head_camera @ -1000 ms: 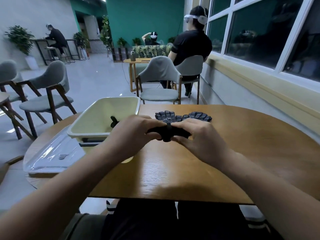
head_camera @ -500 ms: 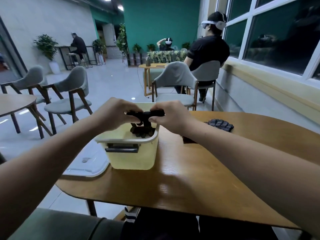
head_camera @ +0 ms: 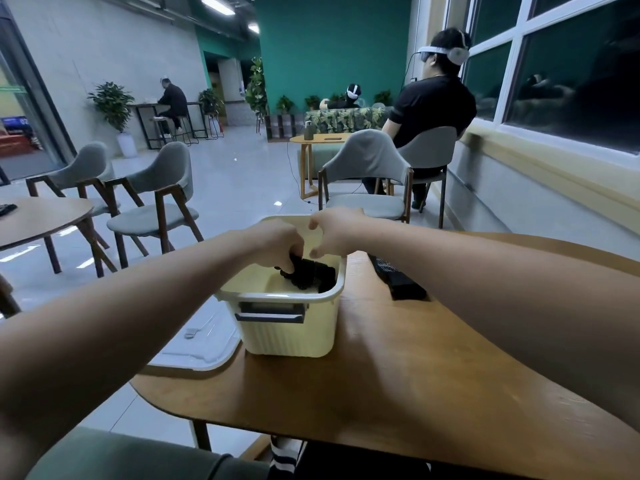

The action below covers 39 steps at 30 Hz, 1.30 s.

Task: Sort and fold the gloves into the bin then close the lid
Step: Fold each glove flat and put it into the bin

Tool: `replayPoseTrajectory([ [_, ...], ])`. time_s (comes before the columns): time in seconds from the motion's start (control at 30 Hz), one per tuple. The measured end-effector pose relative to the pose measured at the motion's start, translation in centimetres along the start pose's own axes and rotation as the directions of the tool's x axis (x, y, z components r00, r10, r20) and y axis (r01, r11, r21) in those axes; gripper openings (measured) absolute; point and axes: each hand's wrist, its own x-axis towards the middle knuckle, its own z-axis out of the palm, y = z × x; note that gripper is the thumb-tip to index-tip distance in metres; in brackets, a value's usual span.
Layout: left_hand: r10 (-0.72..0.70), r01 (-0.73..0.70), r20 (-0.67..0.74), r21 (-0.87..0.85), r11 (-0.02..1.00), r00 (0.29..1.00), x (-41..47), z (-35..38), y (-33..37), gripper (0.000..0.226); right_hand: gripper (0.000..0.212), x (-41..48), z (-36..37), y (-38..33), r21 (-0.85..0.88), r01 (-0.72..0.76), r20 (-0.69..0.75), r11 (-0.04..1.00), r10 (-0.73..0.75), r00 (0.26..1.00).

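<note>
Wooden table (head_camera: 398, 375) is filling the lower frame, and the cream bin (head_camera: 287, 330) is being supported on its left part. Dark gloves (head_camera: 313, 276) inside the bin are being gripped by the left hand (head_camera: 277, 242). The right hand (head_camera: 337, 237) is being held beside it, fingers loosely apart, empty. More gloves (head_camera: 398, 282) are lying right of the bin.

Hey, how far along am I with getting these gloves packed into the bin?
Done: dark folded gloves lie in the bin. In hand: your left hand grips them there; the right hand hovers above, holding nothing. Left: another glove lies beside the bin, and the lid is off.
</note>
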Motion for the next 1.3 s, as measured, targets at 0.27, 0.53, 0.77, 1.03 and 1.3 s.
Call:
replayPoseTrajectory([
  [0.27,0.002,-0.003,0.106,0.014,1.0,0.994,1.2,1.4,1.2,0.026,0.029,-1.1,-0.2,2.5,0.093,0.067,-0.265,0.993,-0.04,0.964],
  [0.53,-0.033,0.038,0.063,-0.085,0.996,0.997,0.8,-0.3,1.0,0.043,0.025,-3.7,-1.6,5.2,0.138,0.123,-0.326,0.983,-0.072,0.943],
  [0.77,0.004,-0.052,-0.232,-0.202,0.978,0.973,0.4,-4.5,3.5,0.032,0.022,-6.7,-0.1,10.6,0.144,0.026,-0.247,0.989,0.01,0.969],
  [1.03,0.071,-0.263,-0.503,-0.323,0.909,0.862,2.0,-7.8,10.7,0.023,0.01,-11.0,2.5,17.9,0.139,-0.115,-0.135,0.984,0.134,0.982],
  [1.3,0.212,-0.308,-0.418,-0.178,0.935,0.883,4.5,-6.3,18.1,0.031,0.019,-14.4,5.5,22.9,0.105,-0.241,-0.059,0.965,0.248,0.967],
])
